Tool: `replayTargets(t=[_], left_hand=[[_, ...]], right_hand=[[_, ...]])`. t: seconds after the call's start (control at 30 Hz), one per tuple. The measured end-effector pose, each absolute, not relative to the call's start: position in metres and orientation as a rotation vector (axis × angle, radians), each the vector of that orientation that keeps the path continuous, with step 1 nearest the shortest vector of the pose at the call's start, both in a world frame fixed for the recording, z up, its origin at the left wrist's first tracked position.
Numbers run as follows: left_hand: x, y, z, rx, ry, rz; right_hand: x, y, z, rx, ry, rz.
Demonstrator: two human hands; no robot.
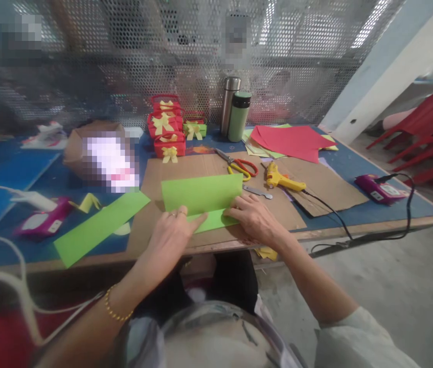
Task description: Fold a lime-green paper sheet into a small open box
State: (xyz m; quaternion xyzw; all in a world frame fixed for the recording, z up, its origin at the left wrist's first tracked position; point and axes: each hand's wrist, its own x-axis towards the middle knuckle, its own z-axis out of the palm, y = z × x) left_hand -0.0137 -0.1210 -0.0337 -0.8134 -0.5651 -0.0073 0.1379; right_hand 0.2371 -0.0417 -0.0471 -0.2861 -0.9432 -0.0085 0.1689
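Observation:
A green paper sheet [202, 194] lies folded on a brown cardboard mat [201, 168] at the table's near edge. My left hand [170, 236] rests on the sheet's lower left part, fingers stretched out flat and pointing right along the fold. My right hand [253, 220] presses down on the sheet's lower right corner, fingers flat and spread. Neither hand grips anything. A second green paper strip [99, 227] lies slanted to the left of my left hand.
Scissors [239, 166], a yellow glue gun [283, 180] with a black cord and a metal blade [257, 191] lie beyond the sheet. Red gift boxes [168, 128], two flasks [235, 113], red paper [291, 140], purple power boxes [379, 188] and red chairs [431, 133] surround them.

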Motion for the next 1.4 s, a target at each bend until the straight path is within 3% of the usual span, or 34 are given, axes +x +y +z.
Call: replayTargets(t=[0.37, 0.9, 1.4], left_hand=[[-0.004, -0.123, -0.024, -2.424, -1.659, -0.165], [0.001, -0.118, -0.028, -2.389, -1.641, 0.005], [0.009, -0.113, -0.006, -2.383, -1.698, 0.314]], right_hand=[[0.224, -0.06, -0.035, -0.831, -2.753, -0.336], [0.224, -0.084, -0.055, -0.877, -2.593, -0.041], [0.223, -0.082, -0.075, -0.923, -2.552, -0.181]])
